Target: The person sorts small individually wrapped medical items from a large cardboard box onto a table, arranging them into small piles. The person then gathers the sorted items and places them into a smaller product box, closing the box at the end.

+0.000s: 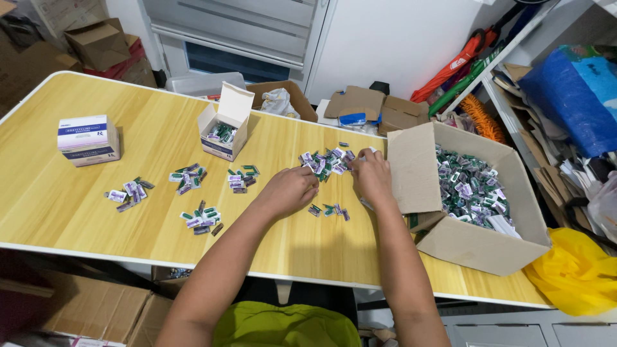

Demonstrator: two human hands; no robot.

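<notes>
Lap: green cloth at the bottom edge, nearest the camera, below the table's near rim.
Table: pale wooden top with a white edge.
Left hand: the left hand lies knuckles up on the table, fingers curled down at the near edge of the main pile; whether anything is pinched under them cannot be told.
Right hand: the right hand is beside it, fingers bent and closed on a small white piece at the pile's right side.
Main pile: green, purple and white sachets heaped on the table just beyond both hands.
Loose few: some sachets lie between the two wrists.
Sorted groups: four small clusters to the left, well apart from the hands.
Open small box: white carton with lid up, sachets inside.
Closed box: purple and white carton far left.
Big carton: brown cardboard box just right of the right hand, filled with sachets.
</notes>
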